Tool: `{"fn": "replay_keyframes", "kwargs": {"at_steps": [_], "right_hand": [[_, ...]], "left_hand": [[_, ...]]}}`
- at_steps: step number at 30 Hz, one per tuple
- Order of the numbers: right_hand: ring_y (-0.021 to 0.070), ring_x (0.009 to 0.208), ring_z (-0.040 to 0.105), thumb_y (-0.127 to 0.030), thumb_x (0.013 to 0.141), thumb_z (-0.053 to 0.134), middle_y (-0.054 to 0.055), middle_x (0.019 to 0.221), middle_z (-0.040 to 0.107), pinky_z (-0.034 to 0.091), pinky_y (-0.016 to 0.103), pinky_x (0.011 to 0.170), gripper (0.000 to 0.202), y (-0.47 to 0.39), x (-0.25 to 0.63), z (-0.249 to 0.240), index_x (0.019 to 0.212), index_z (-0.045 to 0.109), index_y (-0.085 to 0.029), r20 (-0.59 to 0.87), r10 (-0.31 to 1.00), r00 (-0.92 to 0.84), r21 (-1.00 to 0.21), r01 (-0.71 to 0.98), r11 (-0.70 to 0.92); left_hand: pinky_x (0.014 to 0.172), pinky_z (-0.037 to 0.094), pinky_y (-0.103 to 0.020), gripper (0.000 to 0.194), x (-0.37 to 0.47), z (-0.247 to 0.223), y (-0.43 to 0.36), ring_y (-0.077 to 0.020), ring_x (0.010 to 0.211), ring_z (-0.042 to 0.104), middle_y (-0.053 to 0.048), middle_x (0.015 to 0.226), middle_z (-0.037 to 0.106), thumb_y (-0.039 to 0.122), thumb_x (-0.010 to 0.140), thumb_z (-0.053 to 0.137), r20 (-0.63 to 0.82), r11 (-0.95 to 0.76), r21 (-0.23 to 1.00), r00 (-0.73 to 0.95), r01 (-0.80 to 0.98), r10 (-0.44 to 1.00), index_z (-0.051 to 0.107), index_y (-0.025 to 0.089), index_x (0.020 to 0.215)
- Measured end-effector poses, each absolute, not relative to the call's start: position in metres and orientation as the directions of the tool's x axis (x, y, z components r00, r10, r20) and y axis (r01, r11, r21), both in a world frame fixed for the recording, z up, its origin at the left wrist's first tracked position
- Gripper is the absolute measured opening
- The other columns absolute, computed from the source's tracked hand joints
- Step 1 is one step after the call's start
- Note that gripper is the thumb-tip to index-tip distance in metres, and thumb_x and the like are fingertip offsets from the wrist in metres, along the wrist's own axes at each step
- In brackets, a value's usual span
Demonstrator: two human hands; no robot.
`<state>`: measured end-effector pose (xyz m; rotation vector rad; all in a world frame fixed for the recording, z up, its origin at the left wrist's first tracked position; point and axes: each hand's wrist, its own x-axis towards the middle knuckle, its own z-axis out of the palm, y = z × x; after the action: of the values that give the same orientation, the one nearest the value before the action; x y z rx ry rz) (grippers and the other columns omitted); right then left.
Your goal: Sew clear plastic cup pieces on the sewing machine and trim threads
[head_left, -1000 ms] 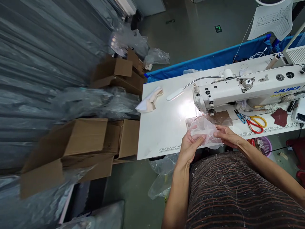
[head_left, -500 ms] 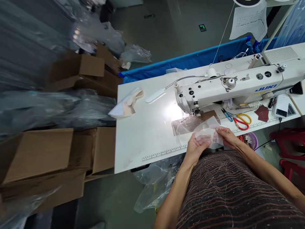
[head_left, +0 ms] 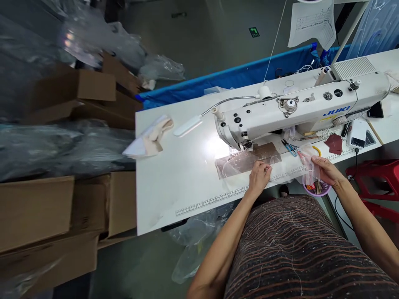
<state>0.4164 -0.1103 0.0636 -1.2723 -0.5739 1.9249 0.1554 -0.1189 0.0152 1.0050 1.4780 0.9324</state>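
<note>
I have the right hand [head_left: 329,170] with thumb and fingers clamped on a sheer white fabric piece [head_left: 311,167], held at the front edge of the table [head_left: 165,182] and partly covering the red-and-yellow-handled scissors [head_left: 317,150]. The left hand [head_left: 259,177] sits over the same edge, just in front of the sewing machine needle area, its thumb near the fingers; the material there is so see-through that I cannot tell whether they are closed on it. Just beyond the left hand, a brown sheet [head_left: 266,151] lies beneath the head of the white JUKI sewing machine [head_left: 299,112], with clear film [head_left: 232,166] spread to its left. Blue-handled snips [head_left: 289,148] rest between the brown sheet and the scissors, and dark red patches [head_left: 333,143] lie farther right. Below the fabric I see a purple basket [head_left: 326,190] on the floor. Out to the left, a gooseneck lamp [head_left: 188,126] reaches over the tabletop, near a crumpled white-and-beige cloth [head_left: 149,139]; cardboard boxes [head_left: 34,207] stand past the table's end.
</note>
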Motion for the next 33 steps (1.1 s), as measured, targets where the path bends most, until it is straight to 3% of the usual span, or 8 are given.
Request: {"fn": "replay_keyframes", "kwargs": {"at_steps": [6, 11, 14, 17, 22, 29, 33], "right_hand": [[0.0176, 0.065, 0.069, -0.029, 0.077, 0.073, 0.004, 0.081, 0.075, 0.056, 0.031, 0.065, 0.021, -0.112, 0.41, 0.053, 0.095, 0.068, -0.019, -0.579, 0.781, -0.234, -0.682, -0.387, -0.621], [0.0172, 0.065, 0.069, -0.029, 0.078, 0.071, 0.004, 0.08, 0.075, 0.056, 0.029, 0.062, 0.019, -0.107, 0.409, 0.049, 0.095, 0.067, -0.02, -0.589, 0.762, -0.27, -0.661, -0.381, -0.646], [0.0177, 0.067, 0.07, -0.029, 0.08, 0.07, 0.004, 0.082, 0.075, 0.057, 0.03, 0.066, 0.02, -0.107, 0.41, 0.047, 0.097, 0.066, -0.02, -0.593, 0.76, -0.266, -0.662, -0.375, -0.648], [0.0191, 0.071, 0.071, -0.029, 0.079, 0.069, 0.004, 0.083, 0.075, 0.058, 0.033, 0.07, 0.017, -0.108, 0.411, 0.045, 0.094, 0.066, -0.021, -0.587, 0.764, -0.267, -0.663, -0.384, -0.643], [0.0192, 0.067, 0.07, -0.03, 0.079, 0.066, 0.005, 0.081, 0.075, 0.056, 0.031, 0.061, 0.014, -0.105, 0.403, 0.043, 0.09, 0.064, -0.021, -0.572, 0.781, -0.252, -0.691, -0.364, -0.624], [0.0208, 0.07, 0.067, -0.044, 0.076, 0.068, 0.006, 0.078, 0.072, 0.053, 0.031, 0.06, 0.025, -0.099, 0.36, 0.038, 0.085, 0.063, -0.02, -0.538, 0.783, -0.312, -0.775, -0.184, -0.605], [0.0158, 0.061, 0.058, -0.048, 0.072, 0.071, -0.001, 0.063, 0.063, 0.048, 0.027, 0.057, 0.031, -0.094, 0.343, 0.028, 0.075, 0.063, -0.018, -0.506, 0.822, -0.262, -0.856, 0.032, -0.517]], "left_hand": [[0.067, 0.057, -0.036, 0.039, 0.152, 0.02, -0.12, -0.0192, 0.068, 0.069, -0.007, 0.079, 0.071, 0.041, 0.077, 0.073, -0.489, 0.493, 0.863, 0.059, -0.111, 0.87, 0.053, 0.015, 0.098], [0.074, 0.059, -0.038, 0.06, 0.152, 0.028, -0.121, -0.0193, 0.074, 0.072, -0.01, 0.089, 0.073, 0.039, 0.076, 0.075, -0.516, 0.522, 0.817, 0.096, -0.246, 0.851, 0.046, 0.015, 0.123], [0.081, 0.058, -0.041, 0.066, 0.149, 0.033, -0.125, -0.0203, 0.083, 0.072, -0.009, 0.096, 0.073, 0.029, 0.072, 0.078, -0.515, 0.531, 0.787, 0.137, -0.315, 0.846, 0.046, 0.019, 0.129], [0.088, 0.055, -0.041, 0.066, 0.144, 0.036, -0.129, -0.0217, 0.091, 0.071, -0.009, 0.107, 0.072, 0.019, 0.062, 0.082, -0.517, 0.546, 0.757, 0.182, -0.359, 0.836, 0.056, 0.021, 0.123], [0.092, 0.052, -0.038, 0.041, 0.141, 0.033, -0.131, -0.0242, 0.097, 0.069, -0.014, 0.109, 0.071, 0.02, 0.056, 0.084, -0.541, 0.571, 0.76, 0.186, -0.31, 0.821, 0.07, 0.012, 0.093], [0.084, 0.053, -0.039, 0.053, 0.149, 0.012, -0.124, -0.021, 0.081, 0.069, -0.009, 0.088, 0.073, 0.022, 0.045, 0.089, -0.517, 0.527, 0.815, 0.107, -0.243, 0.849, 0.069, 0.011, 0.093], [0.082, 0.054, -0.037, 0.044, 0.144, 0.013, -0.135, -0.0203, 0.083, 0.068, -0.009, 0.09, 0.073, 0.025, 0.054, 0.085, -0.443, 0.44, 0.885, 0.013, -0.153, 0.896, 0.07, 0.014, 0.094]]}}
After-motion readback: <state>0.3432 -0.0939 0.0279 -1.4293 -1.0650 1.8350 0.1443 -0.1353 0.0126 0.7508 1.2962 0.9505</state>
